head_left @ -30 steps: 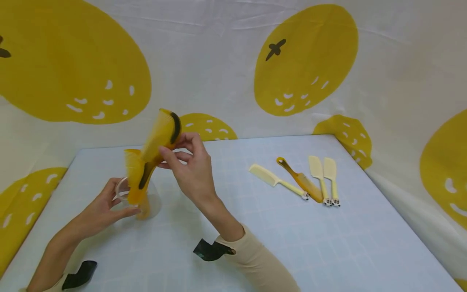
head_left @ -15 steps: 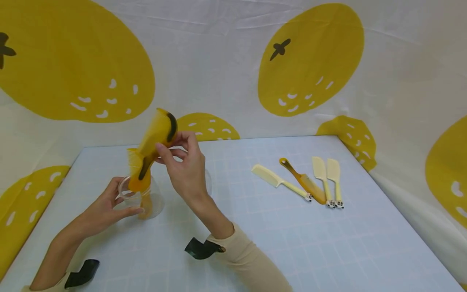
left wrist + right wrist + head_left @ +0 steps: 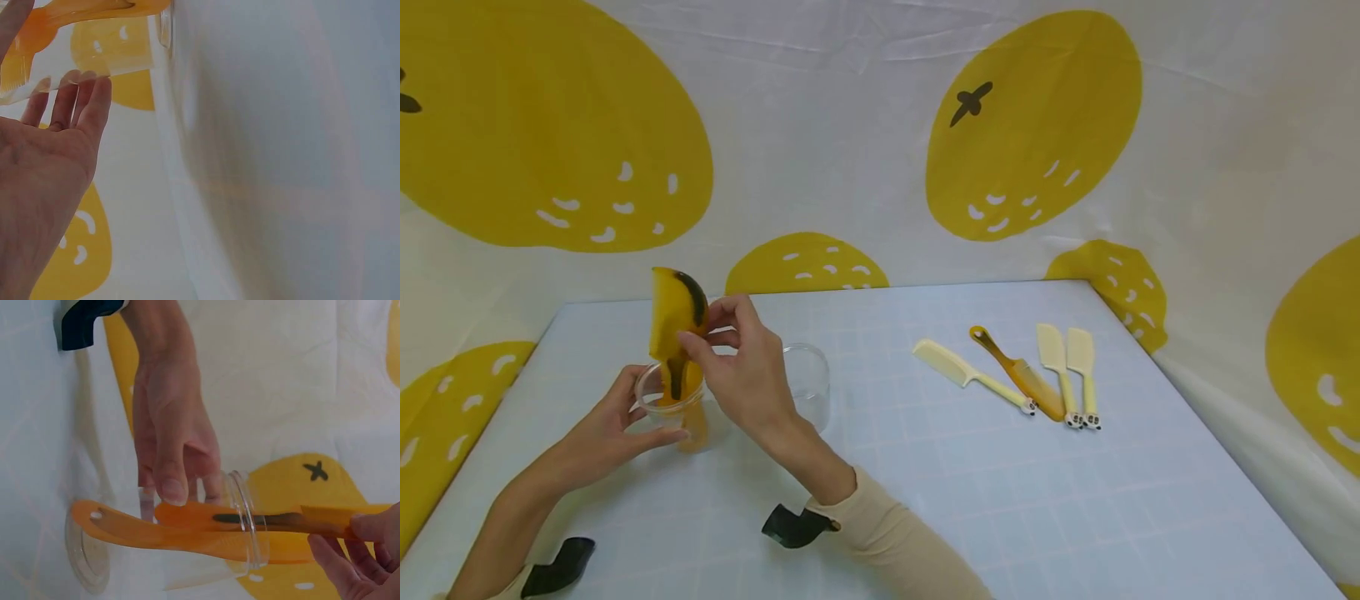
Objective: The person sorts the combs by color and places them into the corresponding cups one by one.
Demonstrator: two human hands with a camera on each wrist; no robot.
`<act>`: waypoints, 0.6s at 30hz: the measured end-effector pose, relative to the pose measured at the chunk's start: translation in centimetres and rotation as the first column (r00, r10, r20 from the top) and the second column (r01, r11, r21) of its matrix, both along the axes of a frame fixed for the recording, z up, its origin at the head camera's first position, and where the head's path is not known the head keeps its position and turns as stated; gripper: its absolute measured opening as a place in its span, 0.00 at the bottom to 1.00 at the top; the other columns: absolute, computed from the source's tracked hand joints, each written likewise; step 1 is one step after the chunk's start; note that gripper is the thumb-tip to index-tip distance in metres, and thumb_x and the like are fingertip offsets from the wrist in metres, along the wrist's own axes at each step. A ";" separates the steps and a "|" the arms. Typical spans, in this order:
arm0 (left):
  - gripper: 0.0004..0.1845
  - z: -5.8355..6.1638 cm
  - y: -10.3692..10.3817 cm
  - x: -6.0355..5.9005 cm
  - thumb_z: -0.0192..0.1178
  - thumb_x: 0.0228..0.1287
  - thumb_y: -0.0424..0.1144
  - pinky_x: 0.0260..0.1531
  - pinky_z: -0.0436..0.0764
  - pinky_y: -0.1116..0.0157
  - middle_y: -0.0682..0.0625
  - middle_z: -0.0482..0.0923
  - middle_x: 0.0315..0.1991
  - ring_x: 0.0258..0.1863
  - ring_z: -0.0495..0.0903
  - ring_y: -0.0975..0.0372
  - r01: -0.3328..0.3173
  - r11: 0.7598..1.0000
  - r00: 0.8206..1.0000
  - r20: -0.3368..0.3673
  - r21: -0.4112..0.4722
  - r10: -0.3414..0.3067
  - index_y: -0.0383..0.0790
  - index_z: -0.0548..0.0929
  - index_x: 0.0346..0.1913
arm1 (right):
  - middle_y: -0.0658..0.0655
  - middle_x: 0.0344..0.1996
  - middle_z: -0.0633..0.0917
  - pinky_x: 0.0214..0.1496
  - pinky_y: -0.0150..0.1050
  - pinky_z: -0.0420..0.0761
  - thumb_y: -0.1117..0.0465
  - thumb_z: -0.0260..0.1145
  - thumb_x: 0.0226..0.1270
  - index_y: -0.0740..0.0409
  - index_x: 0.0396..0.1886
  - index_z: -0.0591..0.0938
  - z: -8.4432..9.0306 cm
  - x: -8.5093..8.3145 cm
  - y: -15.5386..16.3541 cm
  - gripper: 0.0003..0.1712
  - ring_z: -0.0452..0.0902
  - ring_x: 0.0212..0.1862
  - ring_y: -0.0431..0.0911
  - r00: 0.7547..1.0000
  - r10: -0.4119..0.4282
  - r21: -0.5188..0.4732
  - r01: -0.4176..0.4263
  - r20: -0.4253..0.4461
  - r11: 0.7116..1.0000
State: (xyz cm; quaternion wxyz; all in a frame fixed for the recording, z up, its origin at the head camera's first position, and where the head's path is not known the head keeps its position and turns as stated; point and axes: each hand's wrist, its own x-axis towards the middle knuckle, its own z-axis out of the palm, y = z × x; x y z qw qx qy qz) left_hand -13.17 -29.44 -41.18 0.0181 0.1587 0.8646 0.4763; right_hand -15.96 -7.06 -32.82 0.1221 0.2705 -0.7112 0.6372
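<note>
My left hand (image 3: 583, 446) grips a clear jar (image 3: 653, 407) on the left of the table, thumb on the near side and fingers behind. An amber comb (image 3: 137, 532) stands inside it, its holed handle end down near the base in the right wrist view. My right hand (image 3: 745, 375) pinches a second amber comb (image 3: 672, 312) with a dark streak along its back. That comb's handle reaches down through the jar's mouth, while its toothed part stays above the rim. In the left wrist view the left fingers (image 3: 94, 103) lie against the clear wall.
Another clear jar (image 3: 808, 387) stands just right of the right hand, partly hidden by it. Farther right lie a cream comb (image 3: 951, 362), an amber comb (image 3: 1037, 387) and two cream panda-ended combs or spatulas (image 3: 1054, 346). A patterned cloth (image 3: 850, 150) hangs behind the table.
My right hand has moved left and down, bringing the streaked comb more upright and its handle into the jar's mouth. The second jar has come into view. The left hand keeps its hold.
</note>
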 end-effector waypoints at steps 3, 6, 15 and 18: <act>0.35 0.0 0.0 0.0 0.71 0.66 0.34 0.51 0.64 0.88 0.49 0.63 0.65 0.60 0.65 0.79 -0.008 1.000 1.000 0.014 -0.007 0.008 0.46 0.57 0.65 | 0.56 0.42 0.83 0.49 0.23 0.81 0.66 0.70 0.71 0.61 0.49 0.73 -0.3 0.0 -0.2 0.15 0.83 0.45 0.36 1.000 0.004 0.051 -0.003 -0.025 0.999; 0.36 -0.1 0.0 0.0 0.71 0.66 0.34 0.51 0.63 0.88 0.49 0.63 0.65 0.60 0.65 0.79 -0.014 1.000 1.000 0.018 -0.010 0.014 0.48 0.57 0.66 | 0.56 0.41 0.83 0.49 0.22 0.81 0.66 0.70 0.71 0.61 0.49 0.73 -0.4 0.1 -0.3 0.14 0.82 0.44 0.35 0.999 0.015 0.090 -0.012 -0.029 0.996; 0.35 0.0 0.0 0.1 0.70 0.65 0.31 0.52 0.65 0.87 0.53 0.66 0.64 0.60 0.69 0.68 0.009 1.000 1.000 -0.012 0.008 -0.009 0.45 0.58 0.65 | 0.55 0.41 0.83 0.46 0.18 0.79 0.66 0.70 0.70 0.61 0.50 0.74 -0.7 -0.1 -0.2 0.15 0.79 0.42 0.33 0.999 0.012 0.184 -0.002 -0.053 0.983; 0.34 0.1 0.1 0.1 0.70 0.66 0.32 0.52 0.65 0.87 0.52 0.65 0.65 0.60 0.69 0.66 0.009 1.000 1.000 -0.004 0.000 -0.009 0.45 0.58 0.65 | 0.55 0.41 0.84 0.45 0.17 0.78 0.66 0.71 0.69 0.62 0.50 0.74 -0.8 -0.1 -0.1 0.16 0.79 0.41 0.32 0.998 0.009 0.221 0.004 -0.056 0.975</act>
